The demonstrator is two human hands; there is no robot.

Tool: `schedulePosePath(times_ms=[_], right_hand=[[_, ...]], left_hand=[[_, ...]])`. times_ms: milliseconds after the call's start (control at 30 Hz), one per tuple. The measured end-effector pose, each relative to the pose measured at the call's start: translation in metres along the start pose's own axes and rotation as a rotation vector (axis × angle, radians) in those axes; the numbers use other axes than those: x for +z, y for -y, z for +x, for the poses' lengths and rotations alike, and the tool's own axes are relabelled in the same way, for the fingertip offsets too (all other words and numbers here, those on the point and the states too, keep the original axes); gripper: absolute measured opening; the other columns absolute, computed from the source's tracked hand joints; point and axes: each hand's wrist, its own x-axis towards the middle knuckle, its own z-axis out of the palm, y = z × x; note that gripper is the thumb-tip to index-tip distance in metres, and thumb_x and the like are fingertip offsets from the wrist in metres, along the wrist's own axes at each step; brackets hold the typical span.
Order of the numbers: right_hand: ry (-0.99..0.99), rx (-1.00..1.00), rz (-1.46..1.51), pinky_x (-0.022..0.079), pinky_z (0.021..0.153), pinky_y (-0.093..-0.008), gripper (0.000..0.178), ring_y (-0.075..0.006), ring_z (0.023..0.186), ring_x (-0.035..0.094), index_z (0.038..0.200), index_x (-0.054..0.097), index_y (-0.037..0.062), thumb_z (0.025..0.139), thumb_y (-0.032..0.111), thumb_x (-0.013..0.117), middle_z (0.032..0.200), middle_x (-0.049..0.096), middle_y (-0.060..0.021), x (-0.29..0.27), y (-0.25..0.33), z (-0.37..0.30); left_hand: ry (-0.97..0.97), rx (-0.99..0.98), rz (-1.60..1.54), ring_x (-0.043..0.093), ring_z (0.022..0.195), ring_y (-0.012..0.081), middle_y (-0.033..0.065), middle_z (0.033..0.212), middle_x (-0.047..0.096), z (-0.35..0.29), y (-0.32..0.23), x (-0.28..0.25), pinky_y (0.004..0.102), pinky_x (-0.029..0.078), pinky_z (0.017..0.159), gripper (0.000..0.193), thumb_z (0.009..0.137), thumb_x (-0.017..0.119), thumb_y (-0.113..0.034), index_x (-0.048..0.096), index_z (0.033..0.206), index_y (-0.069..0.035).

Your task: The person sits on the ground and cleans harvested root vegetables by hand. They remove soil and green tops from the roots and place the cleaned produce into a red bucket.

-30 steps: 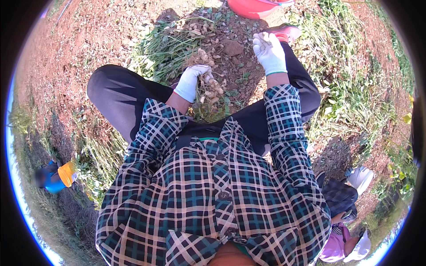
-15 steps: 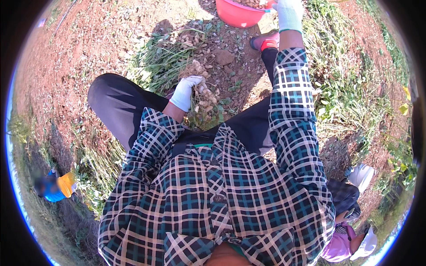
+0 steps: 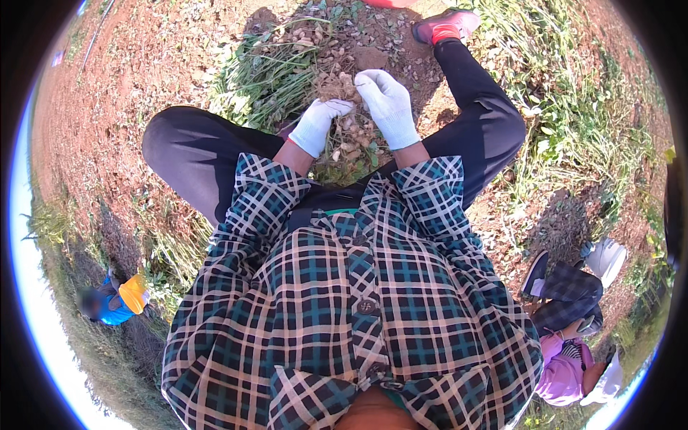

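Observation:
My left hand (image 3: pixel 320 127), in a white knit glove, is closed around a bunch of peanut plants (image 3: pixel 348 147) just in front of my lap. Pale pods and tangled roots stick out between and below my hands. My right hand (image 3: pixel 389 107), also gloved in white, is at the right side of the same bunch, thumb and fingers pinched together at the pods. What exactly lies between those right fingertips is too small to make out.
Beyond my hands lies a heap of pulled peanut plants (image 3: pixel 265 82). A red basin (image 3: pixel 390 3) shows only its edge at the top. My shoe (image 3: pixel 446 29) is beside it. Leafy stems (image 3: pixel 552 107) cover the right ground. Other people sit at lower left (image 3: pixel 122 301) and lower right (image 3: pixel 566 365).
My right hand has come back from over the basin to the bunch in my left hand. The view has tilted, so the basin has nearly left the picture. The left hand keeps its hold.

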Motion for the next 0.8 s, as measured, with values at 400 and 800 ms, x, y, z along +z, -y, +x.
schedulePosePath(times_ms=[400, 800], right_hand=[[0.189, 0.398, 1.176, 0.047, 0.062, -0.0279, 0.015, -0.0144, 0.069, 0.055, 0.093, 0.057, 0.0071, 0.093, 0.021, 0.051, 0.085, 0.057, -0.0057, -0.013, -0.043, 0.013], [0.434, 0.183, 0.158, 0.042, 0.058, -0.0217, 0.021, -0.0071, 0.068, 0.055, 0.099, 0.059, 0.0041, 0.089, 0.023, 0.059, 0.078, 0.063, -0.0025, -0.014, 0.002, -0.004]], left_hand=[[0.050, -0.216, -0.512, 0.063, 0.088, 0.0195, 0.0107, 0.095, 0.068, -0.005, 0.011, -0.009, 0.0311, 0.048, 0.083, 0.020, 0.083, 0.054, -0.004, 0.067, 0.096, 0.004], [-0.232, -0.269, -0.583, 0.062, 0.073, 0.0290, 0.0158, 0.075, 0.063, -0.002, -0.004, 0.004, 0.0387, 0.051, 0.074, 0.028, 0.084, 0.047, -0.020, 0.061, 0.094, 0.002]])
